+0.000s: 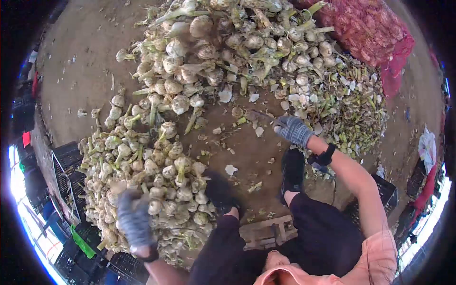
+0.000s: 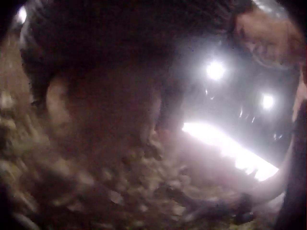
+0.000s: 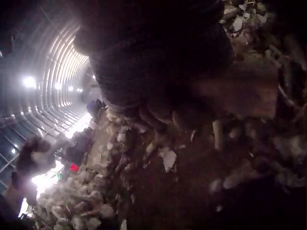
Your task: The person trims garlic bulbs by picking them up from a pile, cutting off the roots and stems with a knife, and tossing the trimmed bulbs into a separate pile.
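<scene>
My left hand, in a grey knitted glove, is blurred above the lower part of the left heap of garlic bulbs. Its fingers look spread, and I see no object clearly held in it. In the left wrist view the gloved hand is dark and smeared. The gloved right hand is curled round a thin dark tool that points left over the bare ground, beside the trimmings. In the right wrist view the right hand's fingertips show bent below the glove; the tool cannot be made out there.
A large heap of stemmed garlic lies at the top, with a red mesh sack to its right. Two dark shoes stand on the dirt floor, near a wooden pallet. Black crates are at the left.
</scene>
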Motion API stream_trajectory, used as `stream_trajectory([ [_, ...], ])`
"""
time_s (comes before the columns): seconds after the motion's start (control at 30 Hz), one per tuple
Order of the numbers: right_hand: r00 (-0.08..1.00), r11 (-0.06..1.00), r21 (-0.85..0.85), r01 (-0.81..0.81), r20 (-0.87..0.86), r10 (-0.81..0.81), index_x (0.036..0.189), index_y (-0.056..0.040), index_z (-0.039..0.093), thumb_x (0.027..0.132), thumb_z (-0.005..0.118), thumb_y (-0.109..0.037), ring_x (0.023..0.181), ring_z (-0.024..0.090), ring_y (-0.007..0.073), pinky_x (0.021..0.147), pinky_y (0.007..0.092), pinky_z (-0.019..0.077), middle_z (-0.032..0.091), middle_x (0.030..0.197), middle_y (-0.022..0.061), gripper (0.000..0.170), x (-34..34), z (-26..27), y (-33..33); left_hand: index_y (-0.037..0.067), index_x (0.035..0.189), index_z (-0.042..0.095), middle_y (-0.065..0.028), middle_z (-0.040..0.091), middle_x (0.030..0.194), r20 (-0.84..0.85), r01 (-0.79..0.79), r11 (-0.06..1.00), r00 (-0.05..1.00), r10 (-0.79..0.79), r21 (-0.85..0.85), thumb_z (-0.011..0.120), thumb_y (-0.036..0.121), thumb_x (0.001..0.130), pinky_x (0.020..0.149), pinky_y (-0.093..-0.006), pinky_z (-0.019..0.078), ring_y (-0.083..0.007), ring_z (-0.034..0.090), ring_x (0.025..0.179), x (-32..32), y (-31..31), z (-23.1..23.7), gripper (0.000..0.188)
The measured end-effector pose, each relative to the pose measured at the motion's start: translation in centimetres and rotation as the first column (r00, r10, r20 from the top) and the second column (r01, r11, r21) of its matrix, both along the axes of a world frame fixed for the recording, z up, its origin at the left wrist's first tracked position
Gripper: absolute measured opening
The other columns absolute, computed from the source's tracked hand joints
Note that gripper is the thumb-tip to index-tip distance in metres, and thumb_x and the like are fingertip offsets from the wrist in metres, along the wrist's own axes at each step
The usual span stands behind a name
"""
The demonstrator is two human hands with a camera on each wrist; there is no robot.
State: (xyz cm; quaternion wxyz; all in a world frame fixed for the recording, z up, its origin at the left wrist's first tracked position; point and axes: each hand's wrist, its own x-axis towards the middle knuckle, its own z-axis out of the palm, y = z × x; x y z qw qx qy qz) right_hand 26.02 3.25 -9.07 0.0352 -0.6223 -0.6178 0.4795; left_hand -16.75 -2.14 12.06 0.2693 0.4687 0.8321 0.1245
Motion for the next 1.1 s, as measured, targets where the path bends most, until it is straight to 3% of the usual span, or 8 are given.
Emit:
stream_trajectory([
  [0.07, 0.998, 1.000, -0.004, -0.029, 0.060, 0.029, 0.091, -0.0043, 0.062, 0.077, 0.058, -0.031, 0.078, 0.060, 0.0330, 0.071, 0.0393, 0.0471, 0.063, 0.083, 0.0178, 0.030, -0.5, 0.6, 0.2, 0.004, 0.111, 0.053, -0.0166, 0.058, 0.101, -0.656, 0.003, 0.981, 0.743, -0.132, -0.194, 0.068, 0.017, 0.072, 0.083, -0.0379, 0.0445, -0.0322, 0.056, 0.092, -7.4, -3.0, 2.5, 0.043],
  [0.17, 1.000, 1.000, 0.028, 0.001, 0.010, -0.002, 0.089, -0.0048, 0.061, 0.077, 0.058, -0.030, 0.074, 0.059, 0.0320, 0.070, 0.0383, 0.0461, 0.062, 0.080, 0.0165, 0.028, -0.1, -0.1, -0.3, -0.001, 0.117, 0.049, -0.0200, 0.052, 0.117, -0.842, -0.090, 0.989, 0.536, -0.054, -0.120, 0.068, 0.020, 0.075, 0.090, -0.0358, 0.0418, -0.0337, 0.053, 0.103, -9.2, -3.3, 4.5, 0.052],
  [0.23, 0.999, 1.000, 0.030, -0.008, 0.033, 0.007, 0.088, -0.0047, 0.061, 0.077, 0.058, -0.030, 0.074, 0.058, 0.0320, 0.070, 0.0384, 0.0461, 0.061, 0.079, 0.0165, 0.028, -0.5, 0.3, -0.2, 0.000, 0.117, 0.049, -0.0179, 0.053, 0.116, -0.705, 0.070, 0.997, 0.706, -0.064, -0.020, 0.068, 0.014, 0.075, 0.089, -0.0337, 0.0427, -0.0291, 0.053, 0.103, -6.9, -1.8, 2.1, 0.048],
  [0.3, 0.995, 0.999, -0.042, -0.015, 0.097, 0.019, 0.088, -0.0044, 0.061, 0.077, 0.059, -0.032, 0.074, 0.058, 0.0326, 0.070, 0.0393, 0.0459, 0.061, 0.079, 0.0170, 0.029, -0.7, 0.6, 0.3, 0.003, 0.120, 0.049, -0.0131, 0.056, 0.112, 0.028, -0.178, 0.983, 0.984, 0.177, 0.050, 0.068, 0.003, 0.074, 0.086, -0.0325, 0.0455, -0.0204, 0.055, 0.100, 1.7, 3.1, -0.2, 0.050],
  [0.47, 0.999, 0.999, 0.054, -0.003, 0.047, 0.000, 0.091, -0.0033, 0.061, 0.077, 0.059, -0.034, 0.075, 0.059, 0.0353, 0.069, 0.0411, 0.0460, 0.062, 0.080, 0.0185, 0.034, -0.3, -0.5, -0.5, 0.006, 0.127, 0.041, -0.0198, 0.048, 0.123, -0.117, 0.457, 0.889, 0.884, -0.452, 0.021, 0.068, 0.014, 0.072, 0.092, -0.0358, 0.0416, -0.0325, 0.051, 0.108, 5.6, 12.7, -13.0, 0.062],
  [0.6, 0.994, 0.999, 0.023, -0.029, 0.103, 0.027, 0.093, -0.0029, 0.061, 0.077, 0.059, -0.035, 0.075, 0.058, 0.0373, 0.069, 0.0413, 0.0461, 0.061, 0.080, 0.0200, 0.036, -0.1, -0.5, -1.0, 0.004, 0.121, 0.044, -0.0221, 0.049, 0.119, 0.098, 0.304, 0.950, 0.946, -0.310, 0.073, 0.070, 0.019, 0.067, 0.091, -0.0382, 0.0409, -0.0370, 0.049, 0.108, 4.7, 16.5, -26.0, 0.062],
  [0.9, 0.997, 0.999, 0.014, 0.045, 0.061, -0.046, 0.092, -0.0020, 0.061, 0.077, 0.061, -0.035, 0.072, 0.058, 0.0355, 0.067, 0.0406, 0.0460, 0.061, 0.075, 0.0197, 0.037, -0.5, 2.3, -1.1, 0.006, 0.119, 0.044, -0.0125, 0.055, 0.106, 0.142, 0.391, 0.910, 0.902, -0.408, 0.136, 0.081, 0.017, 0.058, 0.082, -0.0311, 0.0458, -0.0217, 0.054, 0.095, 13.4, 10.6, -17.4, 0.073],
  [1.1, 0.994, 0.996, 0.012, 0.086, -0.076, -0.085, 0.089, -0.0016, 0.061, 0.077, 0.063, -0.037, 0.066, 0.055, 0.0303, 0.062, 0.0369, 0.0451, 0.059, 0.071, 0.0162, 0.037, -2.2, 5.7, -0.8, 0.005, 0.131, 0.029, -0.0067, 0.050, 0.115, 0.978, 0.026, 0.998, 0.204, 0.049, -0.055, 0.082, 0.011, 0.058, 0.088, -0.0287, 0.0438, -0.0164, 0.050, 0.104, 16.4, 5.7, -13.8, 0.090],
])
